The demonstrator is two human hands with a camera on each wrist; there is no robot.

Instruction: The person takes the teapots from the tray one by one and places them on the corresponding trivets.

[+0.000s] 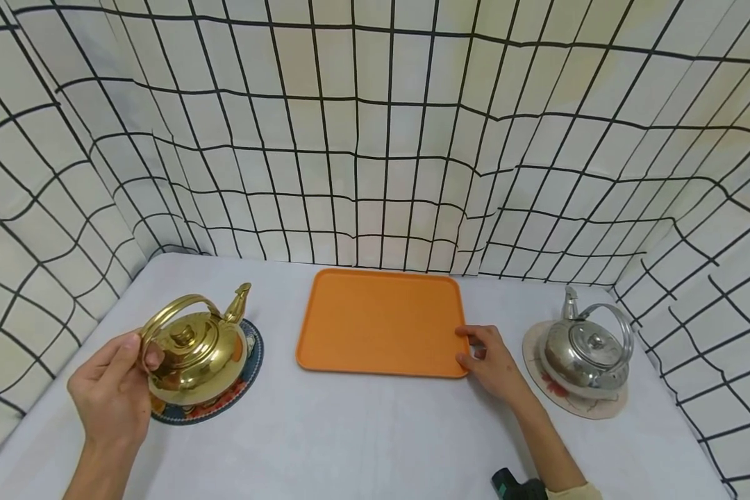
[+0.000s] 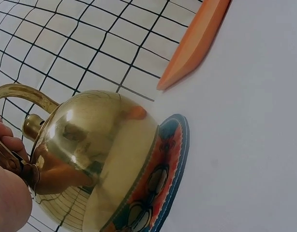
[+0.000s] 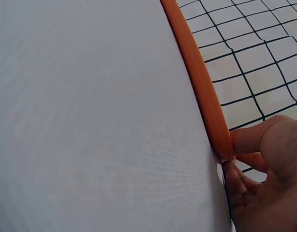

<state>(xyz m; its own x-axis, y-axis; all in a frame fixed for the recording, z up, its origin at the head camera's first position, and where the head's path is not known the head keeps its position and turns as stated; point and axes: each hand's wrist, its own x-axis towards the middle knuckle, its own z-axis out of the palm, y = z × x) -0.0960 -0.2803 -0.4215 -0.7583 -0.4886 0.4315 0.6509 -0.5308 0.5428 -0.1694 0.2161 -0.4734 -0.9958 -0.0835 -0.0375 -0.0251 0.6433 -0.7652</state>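
Note:
A shiny gold teapot stands on a round, colourful patterned mat at the left, its spout towards the far right. My left hand grips the near-left end of the teapot's arched handle. In the left wrist view, part of that hand shows at the handle's base. An orange rectangular tray lies flat in the middle of the table. My right hand holds the tray's right edge near its front corner. The right wrist view shows the thumb and fingers of this hand bent about the corner.
To the right, a silver teapot rests on a pale round mat with a red design, close to my right forearm. White cloth covers the table. Walls of white cloth with a black grid stand at the back and both sides.

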